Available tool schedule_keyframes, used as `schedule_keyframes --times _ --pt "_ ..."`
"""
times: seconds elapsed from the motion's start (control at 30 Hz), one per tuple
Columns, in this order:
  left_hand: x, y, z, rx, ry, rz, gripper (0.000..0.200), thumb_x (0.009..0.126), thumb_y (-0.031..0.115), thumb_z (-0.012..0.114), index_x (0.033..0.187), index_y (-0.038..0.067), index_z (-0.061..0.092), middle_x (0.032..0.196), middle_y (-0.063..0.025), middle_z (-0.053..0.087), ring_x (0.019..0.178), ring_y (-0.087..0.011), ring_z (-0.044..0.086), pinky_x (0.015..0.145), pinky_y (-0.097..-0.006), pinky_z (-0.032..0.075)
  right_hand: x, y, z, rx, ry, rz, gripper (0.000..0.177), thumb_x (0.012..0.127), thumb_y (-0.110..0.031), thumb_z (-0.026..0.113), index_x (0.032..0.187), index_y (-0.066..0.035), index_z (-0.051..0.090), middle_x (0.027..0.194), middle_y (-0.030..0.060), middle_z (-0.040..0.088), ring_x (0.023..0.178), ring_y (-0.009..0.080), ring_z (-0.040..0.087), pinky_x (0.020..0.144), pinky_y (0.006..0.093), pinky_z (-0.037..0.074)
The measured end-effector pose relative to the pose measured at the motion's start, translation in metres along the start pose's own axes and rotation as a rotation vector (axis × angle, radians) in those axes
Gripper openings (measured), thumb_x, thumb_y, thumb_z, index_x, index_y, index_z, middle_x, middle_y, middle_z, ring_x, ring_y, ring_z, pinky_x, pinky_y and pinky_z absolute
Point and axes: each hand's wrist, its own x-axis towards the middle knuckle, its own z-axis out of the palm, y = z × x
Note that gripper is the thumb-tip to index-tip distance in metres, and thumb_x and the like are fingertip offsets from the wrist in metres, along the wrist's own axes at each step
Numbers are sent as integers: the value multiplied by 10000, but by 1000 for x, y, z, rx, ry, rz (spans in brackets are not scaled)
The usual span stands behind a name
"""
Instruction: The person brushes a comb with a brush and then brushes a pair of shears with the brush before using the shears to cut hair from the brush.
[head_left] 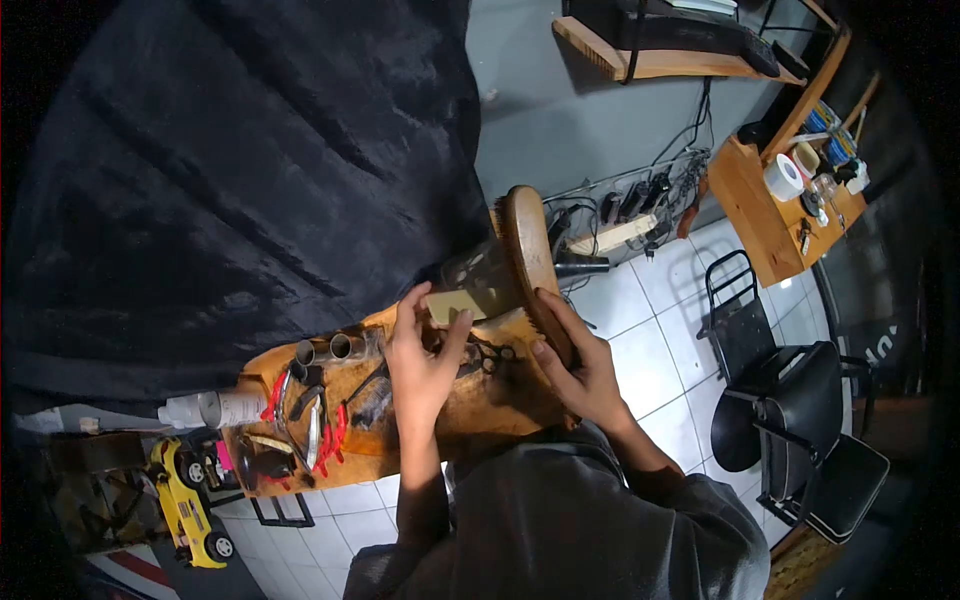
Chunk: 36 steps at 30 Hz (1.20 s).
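My left hand [425,365] is closed with thumb and fingers on a pale yellow block [455,306] that adjoins a dark, see-through piece. To its right, my right hand [582,368] grips the lower end of a long wooden-backed brush [532,240], its bristles turned toward the left. Beneath both hands lies a wooden tabletop [480,412]. A pair of scissors [490,358] rests there between the hands. Left of my left hand are two metal cylinders, one of them an open-ended cylinder [341,347], and several red-handled clips [330,445].
A white bottle [235,409] stands at the table's left end. Below it is a yellow toy car [190,510]. Dark cloth [250,180] fills the upper left. Black chairs [800,400] occupy the tiled floor at right. A wooden shelf [735,215] bears a paper roll [783,177].
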Motion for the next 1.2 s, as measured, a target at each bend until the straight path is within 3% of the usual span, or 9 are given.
schedule_keyframes --times 0.27,0.43,0.53,0.6,0.7,0.8,0.9,1.0,1.2 --pt "-40 -21 -13 -135 -11 -227 446 840 10 683 1240 -41 492 1086 -106 620 812 -91 544 765 -220 473 -7 -10 13 -24 -68 -11 489 892 -72 624 1344 24 462 1220 216 612 1087 215 615 900 296 467" --pt "-72 -43 -17 -72 -35 -215 293 867 102 688 1127 0 601 985 -83 691 774 -58 586 660 -216 480 -15 -7 18 -43 -154 -46 507 855 -80 662 1300 72 474 1129 240 639 1041 220 634 857 308 492" --pt "-87 -48 -21 -27 -44 -259 332 863 124 691 1153 7 579 992 -119 682 793 -129 638 694 -257 522 -21 13 13 -31 -262 -228 521 840 -121 689 1283 68 490 1170 249 614 1043 229 636 847 312 499" --pt "-95 -53 -24 -27 -43 -275 322 864 110 682 1149 0 579 982 -128 680 797 -150 655 690 -267 527 -25 1 22 105 -248 -17 538 816 -85 682 1283 69 465 1109 196 637 934 225 658 802 298 506" --pt "-106 -57 -27 -15 -11 -219 283 867 106 671 1116 4 585 920 -125 682 758 -162 667 662 -272 524 -20 11 18 -205 -519 -85 538 765 -70 698 1237 64 479 1073 202 643 855 281 683 742 309 522" --pt "-114 -61 -26 -2 -80 -302 263 869 114 673 1097 16 586 861 -118 678 713 -167 666 641 -273 522 -15 18 26 -565 -585 -195 448 717 -104 735 1094 44 542 1045 234 617 811 387 652 672 380 534" --pt "-121 -72 -15 -85 -71 -338 259 868 122 679 1089 23 587 823 -117 671 682 -175 665 629 -277 520 -12 34 37 -782 -500 -178 406 712 -149 764 1027 6 560 1030 185 613 807 374 645 658 427 530" --pt "-126 -69 -12 -113 -79 -327 263 891 128 667 1104 -4 590 932 -114 689 801 -157 672 705 -292 528 -6 37 42 -807 -409 17 427 693 -153 781 1044 -43 565 1072 147 617 838 359 650 678 425 538" --pt "-123 -63 -15 -87 -153 -332 306 888 158 676 1130 -1 578 994 -128 682 869 -174 679 761 -290 525 0 47 47 -908 -415 -8 444 691 -233 783 1046 -84 562 1114 116 614 809 361 658 667 445 548"
